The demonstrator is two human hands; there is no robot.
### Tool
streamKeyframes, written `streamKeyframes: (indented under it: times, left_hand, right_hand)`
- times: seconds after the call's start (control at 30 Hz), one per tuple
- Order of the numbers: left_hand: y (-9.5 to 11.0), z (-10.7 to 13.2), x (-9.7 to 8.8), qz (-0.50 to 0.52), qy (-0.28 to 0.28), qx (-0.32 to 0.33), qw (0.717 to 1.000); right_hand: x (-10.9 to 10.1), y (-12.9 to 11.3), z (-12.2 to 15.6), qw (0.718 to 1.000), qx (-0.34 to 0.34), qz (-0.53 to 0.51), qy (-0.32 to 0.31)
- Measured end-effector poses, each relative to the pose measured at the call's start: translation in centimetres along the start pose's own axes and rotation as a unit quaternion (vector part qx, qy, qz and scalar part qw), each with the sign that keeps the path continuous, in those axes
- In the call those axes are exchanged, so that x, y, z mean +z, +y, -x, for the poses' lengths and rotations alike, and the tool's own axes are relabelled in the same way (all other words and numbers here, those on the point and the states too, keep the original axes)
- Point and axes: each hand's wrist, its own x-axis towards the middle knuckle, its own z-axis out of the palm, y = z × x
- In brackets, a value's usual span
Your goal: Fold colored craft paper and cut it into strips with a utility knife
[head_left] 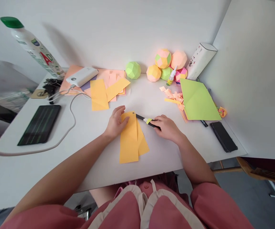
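Note:
A folded orange paper strip (129, 143) lies on the desk in front of me. My left hand (115, 123) rests on its upper left edge, fingers spread and thumb across the paper. From the strip's right side another orange piece (142, 143) sticks out at a slant. My right hand (167, 128) grips a black utility knife (141, 118) with a yellow slider. The knife's tip touches the top right corner of the strip. My fingers and palm partly cover its handle.
Orange sheets (99, 95) lie by a white power bank (82, 77) at back left, near a tablet (39, 125). Several paper balls (154, 73) and a glue bottle (171, 77) stand along the wall. Paper scraps (174, 95), green paper (198, 100) and a phone (223, 136) lie right.

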Motion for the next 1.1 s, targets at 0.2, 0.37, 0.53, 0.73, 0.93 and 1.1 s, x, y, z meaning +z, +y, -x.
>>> streamKeyframes:
  times: [0.2,0.37,0.53,0.73,0.93,1.1]
  left_hand:
    - [-0.7,-0.9,-0.4,-0.158,-0.008,-0.029,0.987]
    - [0.0,-1.1,-0.4,-0.246,-0.091,-0.051,0.964]
    - [0.3,-1.1,-0.6,-0.256,-0.111,-0.057,0.959]
    - [0.2,-1.3,-0.7,-0.223,-0.122,-0.006,0.967]
    - [0.3,-1.4,-0.7,-0.22,-0.119,-0.011,0.968]
    - [0.3,-1.4,-0.7,-0.217,-0.116,-0.015,0.969]
  right_hand:
    - [-1.6,3.0,1.2,0.998,0.036,0.02,0.037]
    - [-1.7,4.1,1.5,0.999,0.022,0.035,0.025]
    - [-0.6,3.7,1.1,0.999,-0.043,0.007,0.021]
    - [-0.1,3.2,0.7,0.991,-0.108,-0.052,0.065]
    - [-1.0,4.2,1.5,0.994,-0.087,-0.012,0.065]
    - [-1.2,4.2,1.9,0.994,-0.099,-0.014,0.053]
